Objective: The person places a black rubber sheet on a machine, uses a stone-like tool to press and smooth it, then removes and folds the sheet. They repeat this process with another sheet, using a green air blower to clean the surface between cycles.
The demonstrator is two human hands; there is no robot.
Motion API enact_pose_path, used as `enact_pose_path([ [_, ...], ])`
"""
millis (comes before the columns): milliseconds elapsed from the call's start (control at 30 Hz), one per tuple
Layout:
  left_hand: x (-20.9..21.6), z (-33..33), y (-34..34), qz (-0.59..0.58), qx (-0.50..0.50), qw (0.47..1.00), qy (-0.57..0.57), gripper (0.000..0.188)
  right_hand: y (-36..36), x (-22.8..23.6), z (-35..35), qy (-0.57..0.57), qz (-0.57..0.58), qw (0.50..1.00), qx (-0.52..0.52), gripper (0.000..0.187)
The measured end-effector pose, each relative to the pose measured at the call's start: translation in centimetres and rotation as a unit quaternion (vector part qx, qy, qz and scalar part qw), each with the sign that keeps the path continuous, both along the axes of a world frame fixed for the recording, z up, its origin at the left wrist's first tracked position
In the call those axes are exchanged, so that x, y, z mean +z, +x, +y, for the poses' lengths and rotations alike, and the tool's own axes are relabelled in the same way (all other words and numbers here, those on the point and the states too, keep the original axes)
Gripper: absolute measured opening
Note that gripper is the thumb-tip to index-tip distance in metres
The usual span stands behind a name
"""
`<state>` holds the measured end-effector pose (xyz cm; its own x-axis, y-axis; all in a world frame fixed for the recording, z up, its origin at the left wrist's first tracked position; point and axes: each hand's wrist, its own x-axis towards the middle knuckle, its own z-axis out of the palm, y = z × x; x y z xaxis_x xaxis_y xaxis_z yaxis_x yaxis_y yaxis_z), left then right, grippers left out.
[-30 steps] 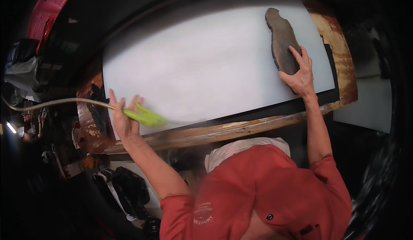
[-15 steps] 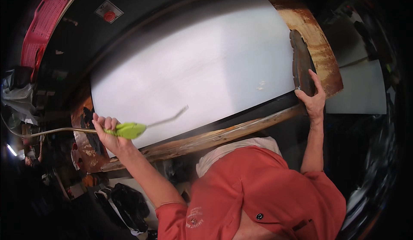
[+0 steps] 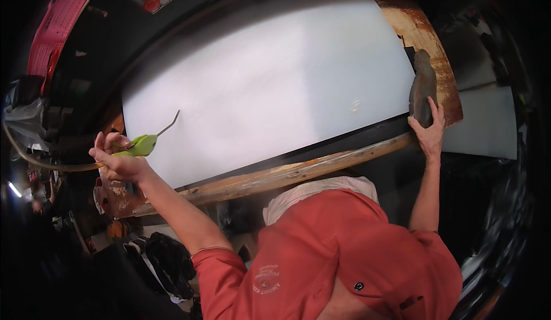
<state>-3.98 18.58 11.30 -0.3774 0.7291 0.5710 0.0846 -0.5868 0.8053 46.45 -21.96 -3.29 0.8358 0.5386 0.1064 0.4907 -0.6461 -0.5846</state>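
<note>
Raised since before, left hand [image 3: 117, 160] fingers clench green air gun [image 3: 140, 145]; right hand [image 3: 427, 131] fingers grip brown pad [image 3: 423, 88].

green air blow gun [image 3: 139, 145]: hose-fed, thin bent nozzle over white sheet's left edge; dark flat block [image 3: 423, 88]: upright, sheet's right edge

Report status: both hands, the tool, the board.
Left hand grips green air gun, nozzle toward white board. Right hand on dark block at board's right edge. Nothing lies between nozzle and board.
</note>
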Motion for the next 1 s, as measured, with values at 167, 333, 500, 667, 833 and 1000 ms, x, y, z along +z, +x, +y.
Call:
enact_pose_path([
  [167,-0.3,-2.4,-2.1,0.059,0.039,0.998,-0.008,0.058,1.0,0.3,0.3,-0.029,0.0,1.0,0.003,0.091],
  [333,1.5,-3.3,-8.1,0.122,0.165,0.979,-0.007,0.053,1.2,-0.3,1.0,-0.073,-0.032,0.997,-0.019,0.094],
  [500,0.8,-4.8,-10.8,0.148,0.173,0.974,0.004,0.047,1.1,-0.8,1.1,-0.113,-0.054,0.992,-0.016,0.094],
  [667,0.2,-6.5,-9.6,0.088,0.122,0.989,0.001,0.055,1.4,-1.7,1.0,-0.123,-0.074,0.989,-0.033,0.092],
  [833,0.0,-7.4,-7.2,0.0,0.109,0.993,-0.047,0.057,1.6,-2.1,0.9,-0.101,-0.084,0.991,-0.015,0.089],
  [1000,-1.6,-5.9,-3.0,-0.082,0.039,0.991,-0.1,0.056,1.0,-2.1,1.3,-0.094,-0.115,0.989,-0.027,0.088],
])
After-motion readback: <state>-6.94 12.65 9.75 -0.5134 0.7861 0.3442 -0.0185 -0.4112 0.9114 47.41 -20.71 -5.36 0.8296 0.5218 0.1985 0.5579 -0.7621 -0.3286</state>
